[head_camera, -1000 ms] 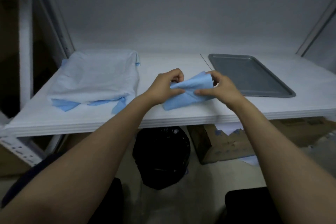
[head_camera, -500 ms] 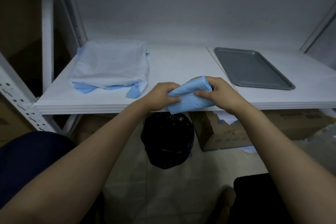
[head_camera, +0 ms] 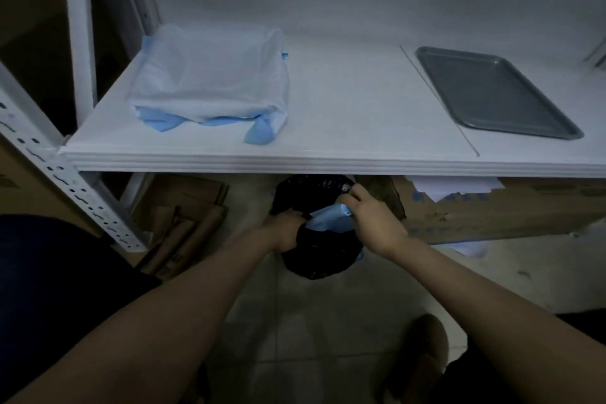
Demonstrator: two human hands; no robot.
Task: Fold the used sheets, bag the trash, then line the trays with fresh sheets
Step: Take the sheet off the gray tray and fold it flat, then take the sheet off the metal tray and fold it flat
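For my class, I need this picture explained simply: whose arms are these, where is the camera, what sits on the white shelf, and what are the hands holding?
No machine here: a person works bare-handed, and a camera worn on the head looks down along both arms. On the white shelf lie a pile of sheets and a grey tray. Below it, the left hand grips the edge of the black bag while the right hand holds a folded blue sheet at its opening.
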